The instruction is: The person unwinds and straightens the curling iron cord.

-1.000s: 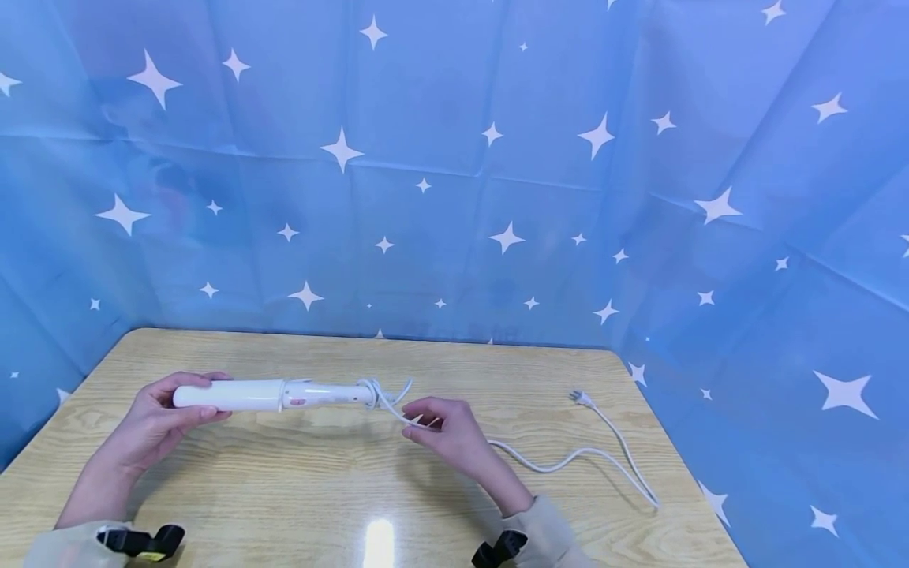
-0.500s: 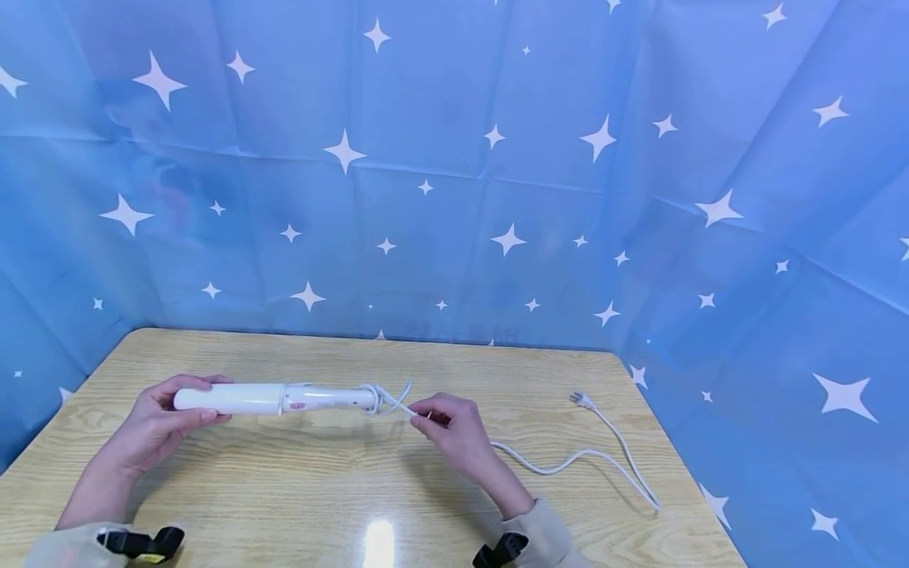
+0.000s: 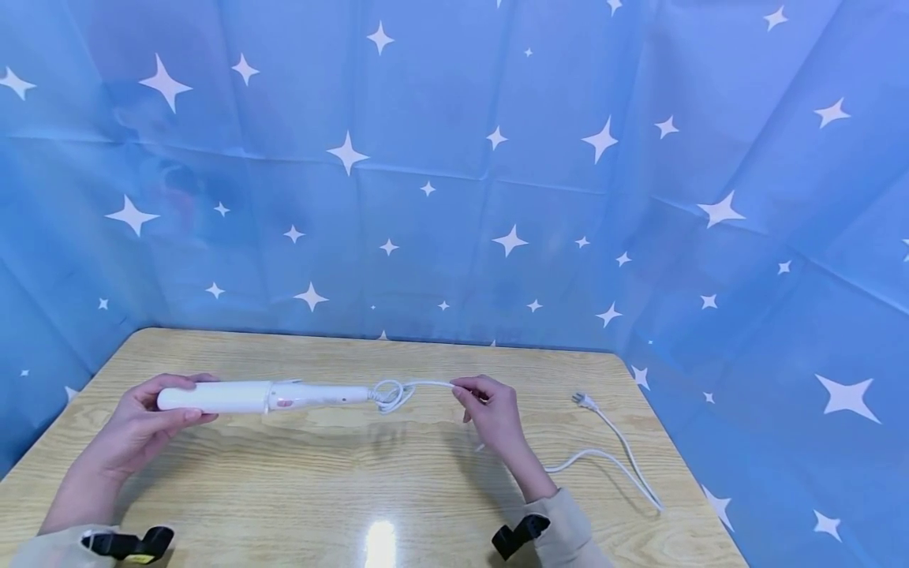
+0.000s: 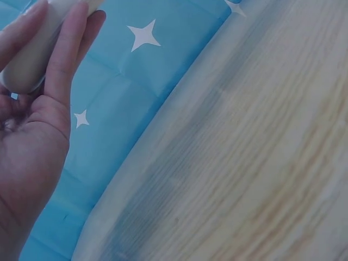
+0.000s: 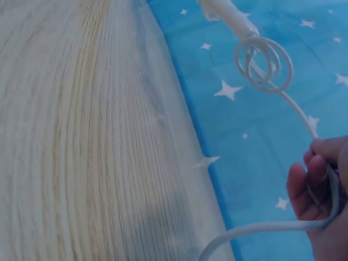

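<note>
A white hair iron (image 3: 312,395) is held level above the table in the head view, its thick rounded barrel at the left and its slimmer handle at the right. My left hand (image 3: 135,430) grips the barrel's end, thumb on the near side and fingers on the far side. From the handle runs a white power cord (image 3: 429,383), looped beside the handle's end. My right hand (image 3: 497,414) pinches this cord between thumb and fingers, right of the loops. In the right wrist view, the loops (image 5: 263,65) hang loosely and the cord passes through the palm.
The cord's slack lies bent on the wooden table (image 3: 284,489) at the right, ending in a plug (image 3: 584,401). A blue curtain (image 3: 426,158) with white stars stands behind and beside the table. Each wrist wears a black camera mount (image 3: 518,536).
My right hand has moved right and slightly up, drawing the cord out straighter; the loops have shifted right and tightened. The left hand has moved a little left with the hair iron.
</note>
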The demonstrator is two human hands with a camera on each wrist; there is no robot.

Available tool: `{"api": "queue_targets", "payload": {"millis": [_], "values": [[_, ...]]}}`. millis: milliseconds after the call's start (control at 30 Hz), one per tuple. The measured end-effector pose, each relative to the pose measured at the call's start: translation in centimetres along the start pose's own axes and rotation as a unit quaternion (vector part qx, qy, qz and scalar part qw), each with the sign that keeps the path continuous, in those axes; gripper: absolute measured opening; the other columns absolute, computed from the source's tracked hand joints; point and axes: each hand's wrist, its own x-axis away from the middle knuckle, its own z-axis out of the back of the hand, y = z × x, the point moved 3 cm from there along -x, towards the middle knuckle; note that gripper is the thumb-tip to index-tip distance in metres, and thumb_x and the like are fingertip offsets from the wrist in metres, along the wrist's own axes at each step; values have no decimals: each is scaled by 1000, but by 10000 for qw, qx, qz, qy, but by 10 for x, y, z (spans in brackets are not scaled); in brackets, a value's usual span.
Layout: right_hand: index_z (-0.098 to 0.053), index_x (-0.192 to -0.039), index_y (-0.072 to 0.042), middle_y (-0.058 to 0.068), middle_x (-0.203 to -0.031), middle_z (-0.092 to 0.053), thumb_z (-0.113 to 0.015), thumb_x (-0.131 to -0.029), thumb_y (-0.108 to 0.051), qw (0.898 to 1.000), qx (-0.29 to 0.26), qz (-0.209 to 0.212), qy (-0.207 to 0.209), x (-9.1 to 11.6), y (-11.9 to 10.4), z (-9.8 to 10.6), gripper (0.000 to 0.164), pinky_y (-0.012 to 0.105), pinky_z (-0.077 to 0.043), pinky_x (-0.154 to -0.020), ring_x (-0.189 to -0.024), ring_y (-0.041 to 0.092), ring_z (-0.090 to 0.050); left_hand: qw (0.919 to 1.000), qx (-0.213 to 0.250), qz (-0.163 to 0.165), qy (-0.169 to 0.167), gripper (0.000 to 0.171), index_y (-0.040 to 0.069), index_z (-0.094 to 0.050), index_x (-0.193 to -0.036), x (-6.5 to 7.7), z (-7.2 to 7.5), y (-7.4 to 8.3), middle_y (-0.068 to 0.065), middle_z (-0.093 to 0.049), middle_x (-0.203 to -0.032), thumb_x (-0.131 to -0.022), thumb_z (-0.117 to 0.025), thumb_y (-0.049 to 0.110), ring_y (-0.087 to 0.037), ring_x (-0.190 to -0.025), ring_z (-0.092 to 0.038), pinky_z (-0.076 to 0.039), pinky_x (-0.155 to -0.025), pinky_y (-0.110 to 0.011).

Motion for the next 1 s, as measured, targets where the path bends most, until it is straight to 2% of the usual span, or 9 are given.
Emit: {"api": "queue_targets", "payload": {"millis": [200, 333, 567, 700, 900, 1000], "values": [[-78, -104, 1, 10, -78, -67, -71, -96, -4, 10000, -50, -72, -16, -2, 6, 4, 12, 32, -59, -50, -49, 17, -60, 9992, -382, 129, 40, 52, 1, -73, -119, 0, 1, 0, -9, -67, -132, -90, -46, -32, -20, -119, -63, -64, -88, -43], [-77, -105, 4, 16, -81, -68, -71, -97, -4, 9998, -51, -211, -37, -6, 9, 4, 13, 39, -61, -49, -51, 16, -63, 9988, -469, 103, -73, 51, 1, -73, -119, 0, 1, -1, -8, -67, -132, -90, -47, -32, -18, -120, -62, -64, -87, -43], [-76, -107, 6, 18, -79, -66, -69, -97, -2, 9971, 5, -760, -47, -8, 15, 7, 14, 52, -62, -55, -52, 17, -64, 9994, 82, -214, -263, 55, -4, -69, -122, 0, 1, -4, -14, -66, -133, -88, -40, -36, -23, -121, -62, -63, -90, -44], [-75, -109, 7, 19, -81, -67, -68, -98, -3, 9960, 44, -886, -111, -8, 16, 14, 17, 50, -62, -55, -54, 21, -67, 9990, 183, -311, -263, 55, -6, -68, -123, 1, 2, -3, -16, -64, -135, -88, -38, -36, -25, -122, -62, -62, -91, -45], [-76, -109, 5, 8, -73, -66, -69, -97, -2, 9928, 128, -1139, 341, -9, 20, 37, 15, 51, -62, -58, -57, 30, -67, 9953, 726, -461, -445, 55, -10, -65, -125, 6, 9, 4, -19, -62, -137, -89, -34, -37, -28, -124, -61, -59, -93, -48], [-77, -109, 3, 12, -76, -65, -69, -98, -3, 9942, 124, -1058, 118, -9, 22, 41, 15, 52, -63, -61, -57, 26, -65, 9949, 780, -452, -457, 55, -10, -65, -126, 7, 12, 5, -20, -62, -138, -89, -33, -37, -28, -124, -61, -59, -93, -48]]}}
